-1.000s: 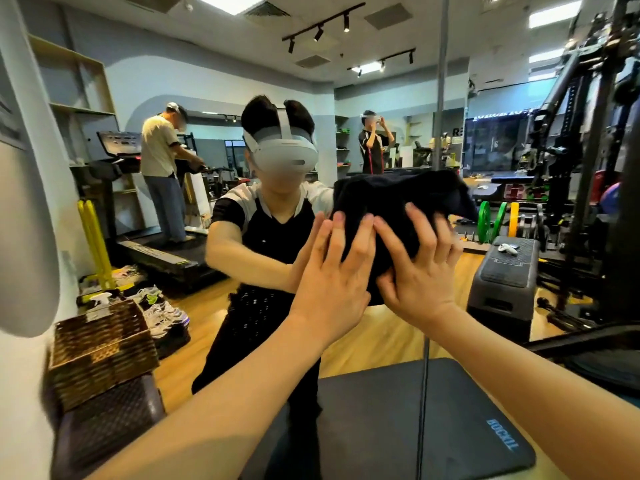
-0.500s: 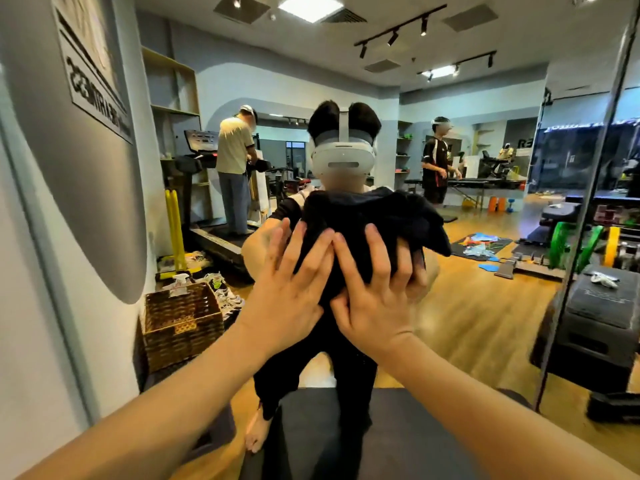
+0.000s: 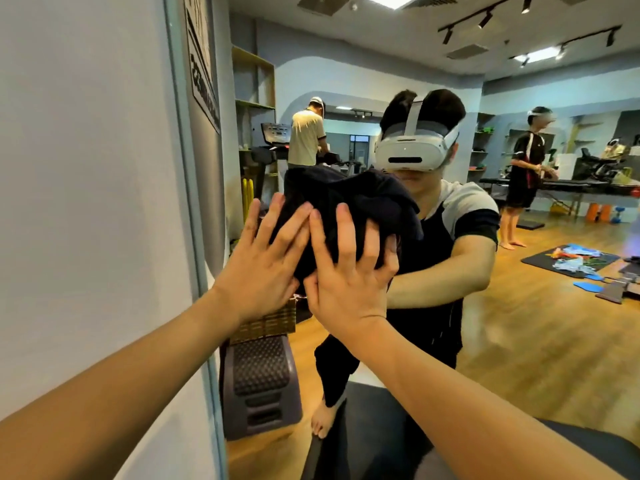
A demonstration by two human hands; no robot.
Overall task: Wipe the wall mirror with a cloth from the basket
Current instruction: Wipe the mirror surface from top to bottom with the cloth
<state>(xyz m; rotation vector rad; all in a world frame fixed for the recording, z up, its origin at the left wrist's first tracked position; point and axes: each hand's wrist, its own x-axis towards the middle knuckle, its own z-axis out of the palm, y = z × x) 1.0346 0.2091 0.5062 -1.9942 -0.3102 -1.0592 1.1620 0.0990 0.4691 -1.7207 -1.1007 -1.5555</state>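
1. Hands: your left hand (image 3: 258,271) and your right hand (image 3: 349,282) lie side by side on the dark cloth (image 3: 349,202), fingers straight and spread, palms pressing it flat against the wall mirror (image 3: 519,323). Neither hand curls round the fabric.
2. Cloth: it is bunched, not folded; loose folds rise above your fingertips and hang over to the right of your right hand.
3. Mirror: its pale blue frame edge (image 3: 188,237) runs upright just left of your left hand, with plain grey wall (image 3: 86,168) beyond it. The cloth sits on the glass close to this left edge.
4. Basket: the woven basket (image 3: 266,323) shows in the mirror directly below your left hand, resting on a dark ridged step block (image 3: 259,379). Your wrist hides part of it.
5. Reflection: your mirrored figure wears a white headset (image 3: 412,150) and leans forward with both arms extended to the cloth.
6. Background, as reflected: one person stands at a treadmill (image 3: 273,140); another stands on the wooden floor (image 3: 536,341) at the far right, near a dark mat (image 3: 540,263) strewn with blue items.
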